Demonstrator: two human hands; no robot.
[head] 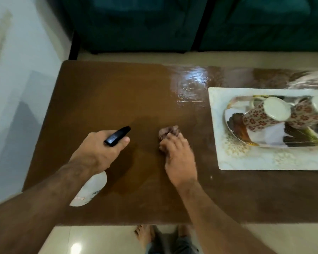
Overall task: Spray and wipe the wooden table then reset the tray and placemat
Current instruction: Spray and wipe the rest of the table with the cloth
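Wooden table (pixel 103 99) fills the middle of our view, its long axis running left to right, its left end by a pale wall (pixel 17 70) and its near edge just above our bare feet (pixel 145 235) on the tiled floor (pixel 99 239). We have broad bare wood across the left and centre, with a wet glossy patch (pixel 191 85) toward the far edge. On the right end lies the placemat (pixel 246 158), running out of view at the right, with the tray (pixel 235 129) on it carrying two upturned floral mugs (pixel 264 114). Our left hand (pixel 99 149) grips the spray bottle (pixel 92 191), fingers curled round its neck; the black nozzle (pixel 117 135) points away and to the right while the white body slants back toward us under the wrist. Our right hand (pixel 178 154) rests on a bunched brownish cloth (pixel 168 132), fingers curled onto it and pressing it to the wood just right of the nozzle.
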